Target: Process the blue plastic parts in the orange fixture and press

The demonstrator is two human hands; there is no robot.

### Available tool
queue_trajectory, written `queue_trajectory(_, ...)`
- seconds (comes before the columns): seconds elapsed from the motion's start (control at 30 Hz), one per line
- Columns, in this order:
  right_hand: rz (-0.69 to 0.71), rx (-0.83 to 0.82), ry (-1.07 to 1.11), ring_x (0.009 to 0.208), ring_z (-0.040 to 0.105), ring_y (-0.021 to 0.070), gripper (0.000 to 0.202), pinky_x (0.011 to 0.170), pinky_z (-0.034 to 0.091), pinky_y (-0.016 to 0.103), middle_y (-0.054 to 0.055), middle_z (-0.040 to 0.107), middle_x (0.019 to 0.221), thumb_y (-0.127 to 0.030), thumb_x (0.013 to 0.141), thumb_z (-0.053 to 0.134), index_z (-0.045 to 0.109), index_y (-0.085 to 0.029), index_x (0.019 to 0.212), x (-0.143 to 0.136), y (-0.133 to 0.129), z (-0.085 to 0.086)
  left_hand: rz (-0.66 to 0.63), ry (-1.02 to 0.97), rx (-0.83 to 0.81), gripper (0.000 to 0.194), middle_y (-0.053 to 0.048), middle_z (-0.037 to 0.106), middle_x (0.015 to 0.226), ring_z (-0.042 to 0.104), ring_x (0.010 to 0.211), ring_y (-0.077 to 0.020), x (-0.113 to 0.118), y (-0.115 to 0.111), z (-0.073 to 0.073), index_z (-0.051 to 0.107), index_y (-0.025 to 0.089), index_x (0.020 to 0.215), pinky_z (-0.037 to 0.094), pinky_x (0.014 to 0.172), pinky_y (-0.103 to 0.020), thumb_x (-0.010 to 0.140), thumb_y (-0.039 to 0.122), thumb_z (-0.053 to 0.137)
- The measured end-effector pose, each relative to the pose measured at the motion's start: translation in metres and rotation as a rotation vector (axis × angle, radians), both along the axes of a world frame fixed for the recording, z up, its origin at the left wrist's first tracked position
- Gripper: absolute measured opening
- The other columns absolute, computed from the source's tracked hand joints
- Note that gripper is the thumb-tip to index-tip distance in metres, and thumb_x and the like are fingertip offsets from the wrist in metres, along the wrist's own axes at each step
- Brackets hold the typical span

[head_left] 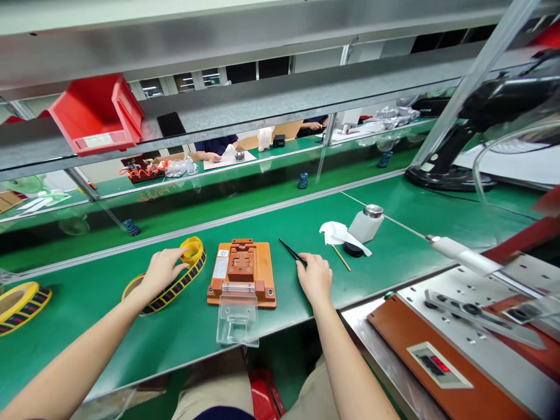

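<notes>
My left hand (164, 273) is at a loosely coiled yellow strip with dark rectangular labels (192, 265). Its thumb and fingers close on the coil's near left edge, and the wrist hides part of the strip. My right hand (315, 277) holds black tweezers (289, 249), their tip pointing away to the upper left. Between the hands lies an orange-brown fixture (261, 265) with a block in its middle. Its hinged clear plastic cover (237, 321) is folded down toward me, over the table's front edge.
Another yellow label roll (24, 306) lies far left. Right of the tweezers are a white dispenser bottle (365, 224), a white wipe (336, 232), a thin stick (341, 258) and a black cap (352, 249). A metal-topped machine (437, 326) fills the right. A red bin (98, 116) sits overhead.
</notes>
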State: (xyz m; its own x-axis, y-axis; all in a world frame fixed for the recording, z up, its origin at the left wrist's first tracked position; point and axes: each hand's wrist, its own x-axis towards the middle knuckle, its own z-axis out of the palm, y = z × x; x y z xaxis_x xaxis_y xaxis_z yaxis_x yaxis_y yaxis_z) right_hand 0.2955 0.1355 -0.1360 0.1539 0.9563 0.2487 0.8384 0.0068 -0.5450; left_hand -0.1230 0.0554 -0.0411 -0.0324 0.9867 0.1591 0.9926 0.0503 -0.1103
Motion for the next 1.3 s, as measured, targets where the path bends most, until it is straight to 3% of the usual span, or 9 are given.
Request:
queue_trajectory(0.13, 0.007, -0.008, 0.015, 0.113, 0.055, 0.031, 0.026, 0.09, 0.037, 0.04, 0.013, 0.067, 0.12, -0.022, 0.097, 0.057, 0.069, -0.017, 0.119, 0.001, -0.001, 0.002, -0.015, -0.11, 0.027, 0.023, -0.012, 0.077, 0.114, 0.067, 0.114, -0.0327, 0.012, 0.04, -0.003, 0.077, 0.023, 0.101, 0.038, 0.102, -0.048, 0.09, 0.022, 0.056)
queue_trajectory(0.27, 0.001, -0.017, 0.027, 0.114, 0.055, 0.0305, 0.025, 0.091, 0.038, 0.039, 0.012, 0.067, 0.119, -0.021, 0.096, 0.059, 0.07, -0.018, 0.117, 0.0, -0.003, 0.006, -0.079, -0.261, 0.103, 0.035, -0.017, 0.073, 0.125, 0.063, 0.121, -0.0369, 0.041, 0.061, -0.011, 0.074, 0.019, 0.113, 0.036, 0.106, -0.055, 0.088, 0.02, 0.05)
queue_trajectory(0.43, -0.046, -0.002, -0.022, 0.113, 0.057, 0.0276, 0.023, 0.092, 0.04, 0.036, 0.01, 0.068, 0.116, -0.022, 0.095, 0.06, 0.071, -0.02, 0.115, -0.002, -0.004, 0.005, -0.254, -0.574, 0.099, 0.046, -0.009, 0.071, 0.131, 0.065, 0.122, -0.0272, 0.109, 0.089, -0.043, 0.071, 0.021, 0.122, 0.045, 0.107, -0.036, 0.093, 0.048, 0.046)
queue_trajectory(0.57, -0.093, 0.006, -0.069, 0.113, 0.057, 0.0286, 0.021, 0.092, 0.041, 0.038, 0.01, 0.068, 0.116, -0.023, 0.096, 0.059, 0.071, -0.021, 0.114, -0.001, -0.007, 0.003, -0.26, -0.804, 0.08, 0.059, -0.008, 0.074, 0.124, 0.068, 0.113, -0.0278, 0.142, 0.118, -0.062, 0.074, 0.021, 0.115, 0.051, 0.098, -0.035, 0.092, 0.063, 0.039)
queue_trajectory(0.7, -0.119, -0.002, -0.112, 0.112, 0.059, 0.0277, 0.02, 0.091, 0.043, 0.038, 0.01, 0.068, 0.116, -0.023, 0.096, 0.058, 0.07, -0.022, 0.112, -0.001, -0.007, 0.001, -0.262, -0.945, 0.021, 0.062, -0.007, 0.08, 0.099, 0.072, 0.094, -0.0289, 0.139, 0.132, -0.067, 0.077, 0.022, 0.091, 0.053, 0.081, -0.034, 0.091, 0.068, 0.037)
queue_trajectory(0.9, -0.141, -0.058, -0.201, 0.113, 0.059, 0.0291, 0.022, 0.09, 0.045, 0.038, 0.012, 0.066, 0.117, -0.023, 0.098, 0.054, 0.068, -0.024, 0.115, 0.003, -0.002, 0.003, -0.274, -1.021, 0.024, 0.056, -0.004, 0.079, 0.093, 0.069, 0.09, -0.0277, 0.137, 0.129, -0.069, 0.076, 0.024, 0.083, 0.047, 0.078, -0.033, 0.092, 0.066, 0.04)
queue_trajectory(1.17, -0.185, -0.15, -0.356, 0.114, 0.059, 0.0341, 0.024, 0.085, 0.046, 0.042, 0.016, 0.065, 0.118, -0.024, 0.099, 0.053, 0.067, -0.023, 0.119, 0.039, 0.005, 0.021, -0.238, -1.049, 0.082, 0.048, -0.003, 0.072, 0.077, 0.063, 0.077, -0.0226, 0.146, 0.128, -0.069, 0.067, 0.024, 0.069, 0.037, 0.068, -0.029, 0.093, 0.055, 0.041)
queue_trajectory(1.3, -0.16, -0.034, -0.369, 0.122, 0.053, 0.0386, 0.032, 0.092, 0.044, 0.047, 0.019, 0.06, 0.128, -0.024, 0.097, 0.056, 0.063, -0.019, 0.128, 0.016, 0.023, 0.03, -0.234, -1.061, 0.078, 0.047, -0.003, 0.069, 0.073, 0.06, 0.074, -0.0219, 0.147, 0.127, -0.069, 0.063, 0.023, 0.066, 0.035, 0.067, -0.03, 0.094, 0.053, 0.04)
